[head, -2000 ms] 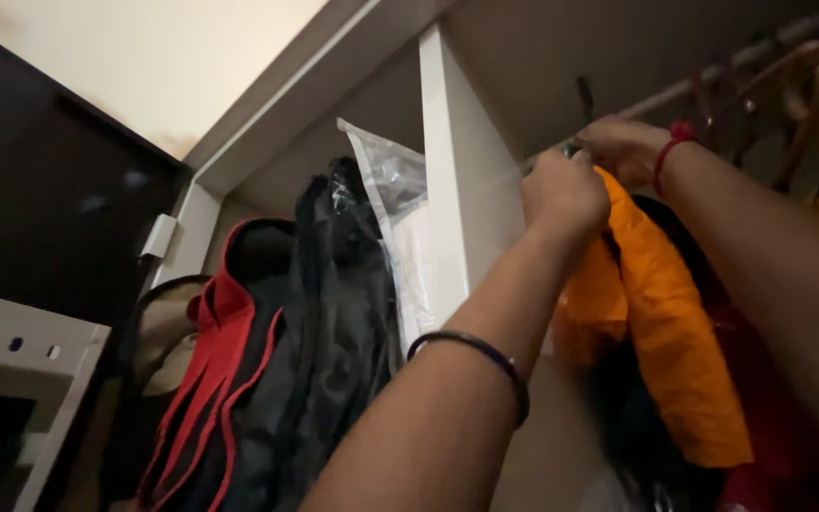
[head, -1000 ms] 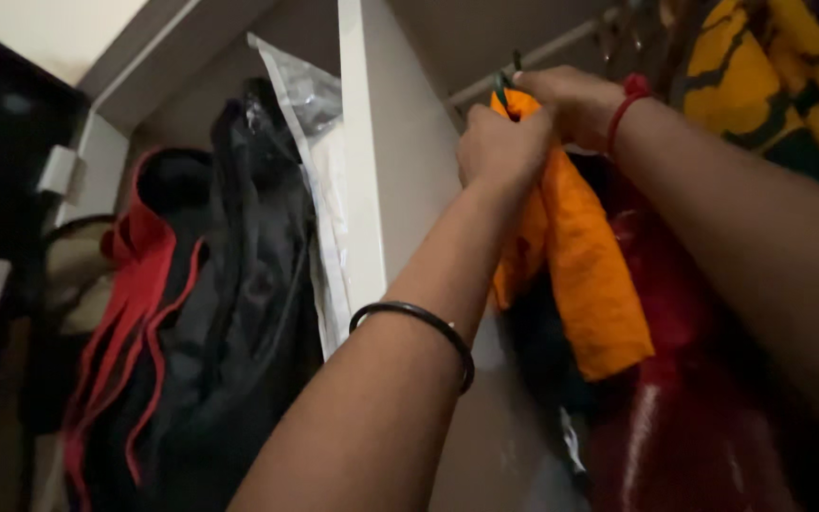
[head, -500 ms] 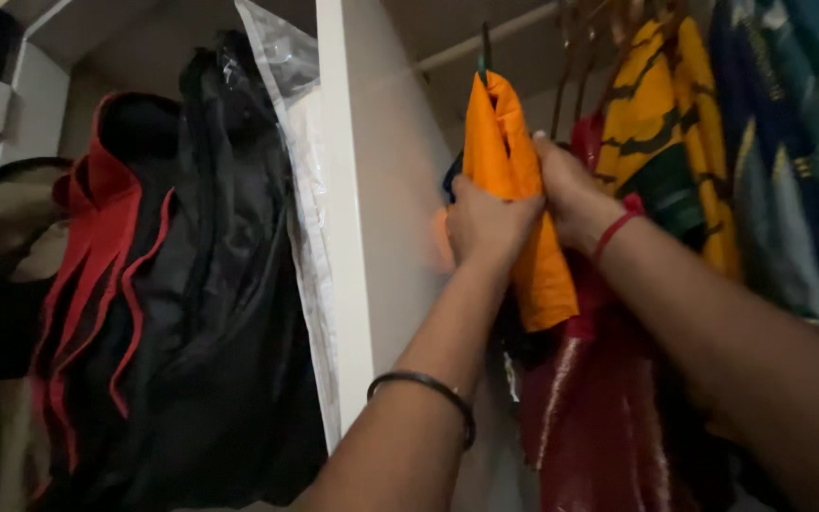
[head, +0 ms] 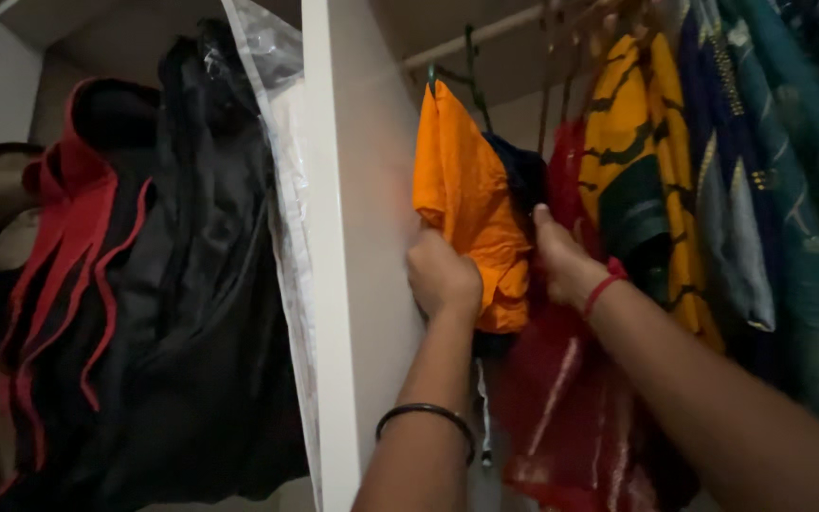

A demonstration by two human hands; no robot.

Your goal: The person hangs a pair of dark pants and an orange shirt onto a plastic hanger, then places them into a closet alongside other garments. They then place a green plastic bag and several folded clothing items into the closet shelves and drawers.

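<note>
My left hand (head: 443, 278) is curled into a loose fist around the lower left edge of the orange garment (head: 466, 199), bunching its soft, matte, crinkled cloth against the white divider panel (head: 348, 237). My right hand (head: 566, 261) lies against the garment's right side, fingers (head: 542, 220) straight and pressed together, the thumb hidden behind the fabric, so I cannot tell whether it pinches or only presses. A thin black bangle (head: 426, 414) rings my left wrist and a red thread (head: 602, 284) wraps my right.

The orange garment hangs folded over a green hanger (head: 471, 71) on the pale round rail (head: 471, 36), just right of the panel, tapering to a point at the top and widening below. Just behind it hangs dark navy cloth (head: 523, 175). Below my hands a glossy, sheer red fabric (head: 561, 408) falls in long folds. To the right hangs a yellow cloth with dark green stripes (head: 642, 161), then teal and blue patterned drapes (head: 789, 190) with a smoother sheen.

Left of the panel, a clear crinkly plastic cover (head: 277, 123) leans against it, beside slick black bags (head: 191, 284) and a black piece with red trim (head: 68, 246).
</note>
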